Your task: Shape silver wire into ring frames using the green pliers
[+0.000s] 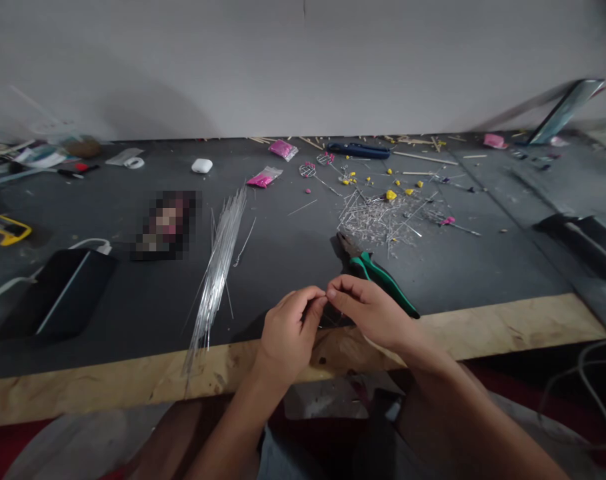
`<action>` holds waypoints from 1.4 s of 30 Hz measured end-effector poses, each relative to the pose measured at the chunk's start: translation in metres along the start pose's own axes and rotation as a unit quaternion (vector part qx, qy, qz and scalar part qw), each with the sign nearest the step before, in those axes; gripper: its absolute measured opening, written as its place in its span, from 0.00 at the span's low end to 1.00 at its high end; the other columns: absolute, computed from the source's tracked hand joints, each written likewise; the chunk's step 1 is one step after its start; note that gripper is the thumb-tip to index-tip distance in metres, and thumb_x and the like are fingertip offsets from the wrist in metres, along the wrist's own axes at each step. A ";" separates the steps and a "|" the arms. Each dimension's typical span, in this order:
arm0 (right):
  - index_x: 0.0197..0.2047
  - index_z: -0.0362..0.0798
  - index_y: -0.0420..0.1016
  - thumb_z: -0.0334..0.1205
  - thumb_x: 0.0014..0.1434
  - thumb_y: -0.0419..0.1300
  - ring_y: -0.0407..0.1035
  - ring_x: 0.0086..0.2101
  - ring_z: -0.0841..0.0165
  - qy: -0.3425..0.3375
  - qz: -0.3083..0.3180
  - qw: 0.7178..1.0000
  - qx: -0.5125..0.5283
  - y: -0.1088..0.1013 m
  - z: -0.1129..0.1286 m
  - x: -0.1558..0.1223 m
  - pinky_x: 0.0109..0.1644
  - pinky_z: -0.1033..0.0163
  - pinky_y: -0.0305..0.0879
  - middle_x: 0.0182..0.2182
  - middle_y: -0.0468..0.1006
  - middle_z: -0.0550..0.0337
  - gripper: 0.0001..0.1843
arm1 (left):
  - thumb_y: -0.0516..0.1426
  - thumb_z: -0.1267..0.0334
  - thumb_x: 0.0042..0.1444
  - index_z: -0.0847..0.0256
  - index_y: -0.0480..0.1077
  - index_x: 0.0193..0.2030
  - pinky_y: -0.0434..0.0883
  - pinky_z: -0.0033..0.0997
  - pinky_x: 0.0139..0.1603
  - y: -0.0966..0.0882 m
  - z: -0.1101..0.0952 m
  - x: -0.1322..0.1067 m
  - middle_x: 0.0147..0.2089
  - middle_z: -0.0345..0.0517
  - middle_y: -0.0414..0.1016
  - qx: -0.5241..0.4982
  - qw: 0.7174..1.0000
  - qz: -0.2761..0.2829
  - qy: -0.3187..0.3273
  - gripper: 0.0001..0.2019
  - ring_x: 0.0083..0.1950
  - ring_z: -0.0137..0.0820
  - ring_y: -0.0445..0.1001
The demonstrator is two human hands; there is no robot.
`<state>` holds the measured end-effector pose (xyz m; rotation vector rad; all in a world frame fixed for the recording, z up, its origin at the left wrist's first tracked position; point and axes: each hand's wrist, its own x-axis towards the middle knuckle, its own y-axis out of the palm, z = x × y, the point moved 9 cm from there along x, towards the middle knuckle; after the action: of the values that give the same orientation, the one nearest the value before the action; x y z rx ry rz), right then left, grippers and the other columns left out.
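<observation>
Above the table's front edge, my left hand [289, 330] and my right hand [370, 308] meet with thumb and forefinger pinched together. What sits between the fingertips is too small to make out; thin wire-like lines show faintly beneath them. Pliers with green and black handles [383, 275] lie just beyond my right hand, jaws pointing away and to the left. Left of my hands rests a bundle of straight silvery wires [217, 267], its near end hanging over the edge. A short twisted wire [245, 241] lies beside it.
Past the pliers spreads a heap of cut wire pieces [375, 219] with yellow bits. Behind are pink packets [265, 177], a wire loop shape [307, 171] and a dark blue cutter-like tool [359, 151]. A phone [77, 290] and white earbud case [201, 165] lie left.
</observation>
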<state>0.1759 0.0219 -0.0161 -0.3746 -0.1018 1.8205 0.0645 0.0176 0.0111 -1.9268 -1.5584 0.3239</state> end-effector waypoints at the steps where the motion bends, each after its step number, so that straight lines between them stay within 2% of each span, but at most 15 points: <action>1: 0.30 0.48 0.66 0.39 0.60 0.50 0.58 0.28 0.72 0.000 -0.002 1.000 0.003 0.000 0.000 0.000 0.31 0.66 0.56 0.25 0.64 0.64 0.09 | 0.53 0.65 0.58 0.59 0.71 0.38 0.70 0.26 0.35 -0.001 0.001 0.000 0.33 0.42 0.78 -0.005 1.000 -0.003 -0.006 0.06 0.32 0.28 0.74; 8: 0.29 0.48 0.65 0.39 0.58 0.50 0.57 0.27 0.72 -0.006 -0.034 0.999 0.025 -0.001 0.003 0.000 0.30 0.67 0.56 0.24 0.63 0.64 0.08 | 0.54 0.62 0.57 0.59 0.73 0.39 0.69 0.23 0.28 0.003 0.016 -0.002 0.30 0.40 0.77 -0.102 0.992 0.003 -0.077 0.07 0.29 0.27 0.73; 13: 0.27 0.48 0.63 0.39 0.57 0.51 0.57 0.26 0.72 0.007 -0.045 0.998 0.044 0.000 0.002 0.001 0.29 0.67 0.56 0.23 0.61 0.65 0.08 | 0.56 0.60 0.55 0.60 0.73 0.36 0.68 0.22 0.25 0.008 0.027 -0.003 0.27 0.39 0.74 -0.208 0.968 0.001 -0.139 0.07 0.26 0.25 0.70; 17: 0.27 0.49 0.63 0.39 0.57 0.51 0.57 0.25 0.73 0.007 -0.039 0.997 0.067 0.001 0.003 0.002 0.30 0.67 0.56 0.23 0.61 0.66 0.08 | 0.57 0.63 0.53 0.61 0.73 0.36 0.68 0.21 0.23 0.010 0.031 -0.004 0.26 0.39 0.73 -0.263 0.948 0.003 -0.177 0.06 0.26 0.24 0.69; 24: 0.27 0.48 0.63 0.39 0.58 0.51 0.57 0.26 0.73 0.012 -0.034 0.995 0.096 0.003 0.006 0.001 0.30 0.68 0.57 0.24 0.62 0.66 0.09 | 0.58 0.65 0.52 0.61 0.72 0.35 0.69 0.19 0.23 0.012 0.033 -0.005 0.24 0.37 0.70 -0.324 0.923 0.013 -0.207 0.04 0.24 0.22 0.67; 31: 0.27 0.48 0.63 0.38 0.58 0.51 0.58 0.26 0.73 -0.001 -0.069 0.995 0.074 -0.004 0.012 0.001 0.29 0.68 0.58 0.24 0.63 0.65 0.08 | 0.59 0.65 0.51 0.62 0.73 0.34 0.70 0.19 0.23 0.013 0.036 -0.005 0.26 0.38 0.74 -0.369 0.902 0.007 -0.226 0.04 0.24 0.22 0.69; 34: 0.28 0.48 0.64 0.39 0.58 0.52 0.58 0.26 0.73 -0.002 -0.077 0.995 0.060 -0.005 0.012 0.000 0.29 0.69 0.57 0.23 0.63 0.66 0.08 | 0.58 0.64 0.52 0.62 0.73 0.35 0.72 0.20 0.24 0.011 0.035 -0.005 0.27 0.39 0.76 -0.358 0.903 0.003 -0.236 0.05 0.23 0.22 0.71; 39: 0.30 0.48 0.65 0.40 0.59 0.52 0.59 0.26 0.73 -0.009 -0.092 0.995 0.031 -0.006 0.015 -0.002 0.28 0.69 0.57 0.23 0.65 0.65 0.08 | 0.58 0.62 0.53 0.60 0.75 0.36 0.72 0.20 0.29 0.000 0.033 -0.005 0.28 0.39 0.78 -0.267 0.937 -0.034 -0.224 0.07 0.27 0.24 0.74; 42: 0.30 0.48 0.66 0.41 0.59 0.52 0.59 0.25 0.73 -0.015 -0.094 0.995 0.023 -0.006 0.015 -0.003 0.28 0.69 0.57 0.24 0.66 0.65 0.08 | 0.58 0.61 0.54 0.60 0.75 0.37 0.72 0.21 0.29 -0.003 0.033 -0.006 0.29 0.39 0.78 -0.239 0.945 -0.043 -0.218 0.08 0.27 0.24 0.74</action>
<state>0.1771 0.0230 0.0003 -0.2952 -0.1131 1.6402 0.0422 0.0226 -0.0140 -2.2450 -2.1645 0.3808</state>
